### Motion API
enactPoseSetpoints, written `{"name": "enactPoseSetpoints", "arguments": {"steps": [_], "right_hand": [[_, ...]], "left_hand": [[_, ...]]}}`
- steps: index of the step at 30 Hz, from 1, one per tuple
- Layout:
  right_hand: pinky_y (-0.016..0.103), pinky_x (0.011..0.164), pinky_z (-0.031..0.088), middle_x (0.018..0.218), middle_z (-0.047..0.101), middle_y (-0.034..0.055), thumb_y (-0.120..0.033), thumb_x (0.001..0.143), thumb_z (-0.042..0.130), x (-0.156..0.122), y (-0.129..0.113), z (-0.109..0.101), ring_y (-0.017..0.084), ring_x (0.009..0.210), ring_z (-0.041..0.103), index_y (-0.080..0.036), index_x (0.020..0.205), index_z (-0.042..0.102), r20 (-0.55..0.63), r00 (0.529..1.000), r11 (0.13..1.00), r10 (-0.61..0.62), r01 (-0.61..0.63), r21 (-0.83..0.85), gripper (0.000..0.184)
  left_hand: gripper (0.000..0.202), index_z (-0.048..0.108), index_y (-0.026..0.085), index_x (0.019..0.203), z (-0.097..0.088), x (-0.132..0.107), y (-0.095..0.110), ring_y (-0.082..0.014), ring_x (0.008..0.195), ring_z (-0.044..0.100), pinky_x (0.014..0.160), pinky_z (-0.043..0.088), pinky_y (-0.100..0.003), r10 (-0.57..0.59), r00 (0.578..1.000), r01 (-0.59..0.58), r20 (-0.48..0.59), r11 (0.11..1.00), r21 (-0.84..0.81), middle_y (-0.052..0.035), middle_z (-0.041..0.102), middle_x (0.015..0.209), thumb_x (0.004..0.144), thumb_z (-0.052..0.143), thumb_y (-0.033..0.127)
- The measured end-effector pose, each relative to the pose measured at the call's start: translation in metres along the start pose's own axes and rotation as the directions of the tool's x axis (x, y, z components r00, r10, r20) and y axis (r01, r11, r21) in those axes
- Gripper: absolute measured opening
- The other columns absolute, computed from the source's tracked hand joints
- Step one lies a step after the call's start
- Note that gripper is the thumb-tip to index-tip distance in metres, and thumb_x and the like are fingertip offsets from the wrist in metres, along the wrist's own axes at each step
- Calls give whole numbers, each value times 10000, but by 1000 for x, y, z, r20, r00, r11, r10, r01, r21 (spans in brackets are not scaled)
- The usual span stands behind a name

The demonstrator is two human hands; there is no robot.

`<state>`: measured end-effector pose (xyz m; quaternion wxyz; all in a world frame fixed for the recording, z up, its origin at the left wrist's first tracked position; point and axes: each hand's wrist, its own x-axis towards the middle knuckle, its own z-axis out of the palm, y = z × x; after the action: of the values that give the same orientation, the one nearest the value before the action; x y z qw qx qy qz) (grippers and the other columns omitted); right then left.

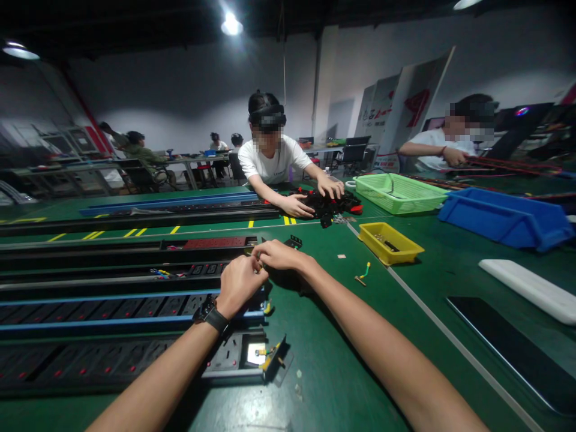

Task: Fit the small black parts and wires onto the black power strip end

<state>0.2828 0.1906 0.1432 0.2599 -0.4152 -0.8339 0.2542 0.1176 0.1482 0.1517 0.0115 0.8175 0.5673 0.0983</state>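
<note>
My left hand (242,282), with a dark watch on its wrist, is closed with the fingertips pinched together. My right hand (281,255) meets it, fingers also closed. What lies between the fingers is hidden. Both hands are at the right end of a long black power strip (207,269) with colored wires showing. Beyond it lies another strip with a dark red section (215,242). Under my left wrist a blue-edged power strip (135,309) runs leftward. Nearest me is a black socket strip (148,357), its yellow-marked end plate (274,354) tilted outward.
A yellow tray (390,245) with small parts, a green basket (400,193) and a blue bin (504,219) stand to the right. A green-yellow wire (366,273) lies nearer. A black flat panel (513,348) is at right. Across the table, a co-worker's hands (315,198) touch black parts.
</note>
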Motion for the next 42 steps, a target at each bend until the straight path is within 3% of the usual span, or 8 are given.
{"name": "enactPoseSetpoints", "arguments": {"steps": [7, 11, 14, 17, 22, 29, 36, 42], "right_hand": [[235, 789, 457, 897, 786, 43, 33, 790, 474, 2, -4, 5, 179, 861, 693, -179, 882, 793, -24, 994, 992, 110, -111, -58, 393], [227, 697, 436, 824, 764, 25, -70, 852, 561, -1, -4, 5, 166, 777, 668, -175, 881, 785, -59, 988, 990, 141, -141, 13, 248], [217, 680, 431, 799, 757, 11, -130, 877, 632, -5, -1, 3, 150, 740, 661, -164, 886, 772, -46, 994, 992, 103, -99, 79, 145], [219, 728, 448, 834, 772, 15, -71, 874, 626, -6, 2, 3, 146, 771, 680, -158, 911, 760, -42, 998, 993, 47, -42, 106, 164], [229, 744, 445, 862, 774, 26, -23, 877, 611, -4, 3, 6, 157, 800, 686, -162, 922, 751, -62, 998, 998, -10, 14, 67, 202], [240, 767, 419, 879, 752, 22, -80, 916, 641, -4, 9, 8, 158, 809, 650, -174, 940, 743, -98, 994, 999, -41, 39, -20, 141], [227, 658, 369, 804, 685, -10, -166, 874, 713, -6, 17, 14, 149, 741, 597, -161, 971, 684, -132, 985, 994, 107, -106, 9, 102], [229, 657, 444, 759, 701, -18, -144, 884, 643, -20, 26, 22, 141, 694, 635, -146, 1181, 677, -165, 949, 936, 269, -217, 278, 299]], "left_hand": [[280, 763, 193, 889, -1, -2, 2, -270, 913, 727, 722, 482, -296, 17, 1000, -17, -3, 999, 47, -130, 763, 996, 896, 552, 377], [251, 756, 212, 896, -2, -2, 1, -276, 911, 735, 726, 488, -304, 13, 1000, -13, 11, 1000, 7, -108, 772, 988, 890, 573, 383], [248, 761, 223, 862, -3, -2, 1, -287, 909, 741, 726, 485, -308, -21, 999, 22, 35, 1000, -19, -105, 783, 951, 883, 580, 391], [298, 772, 223, 858, -4, -3, 1, -295, 907, 742, 732, 481, -315, -37, 998, 38, 43, 999, -24, -117, 785, 929, 908, 555, 422], [376, 755, 207, 883, -1, -4, 1, -284, 911, 735, 740, 476, -313, 0, 1000, 0, -24, 1000, -13, -121, 762, 956, 966, 506, 476], [244, 660, 198, 1000, 7, 3, -11, -253, 961, 701, 778, 488, -308, -13, 992, -5, -127, 990, -138, -99, 723, 1008, 948, 573, 420], [234, 662, 282, 1163, 4, 7, -24, -236, 943, 744, 720, 468, -285, 37, 998, -53, -58, 953, -299, -33, 806, 1074, 956, 593, 367], [261, 774, 314, 1119, -2, 8, -22, -243, 1018, 750, 732, 475, -279, 61, 998, -63, -15, 962, -264, -26, 823, 1085, 935, 595, 368]]}}
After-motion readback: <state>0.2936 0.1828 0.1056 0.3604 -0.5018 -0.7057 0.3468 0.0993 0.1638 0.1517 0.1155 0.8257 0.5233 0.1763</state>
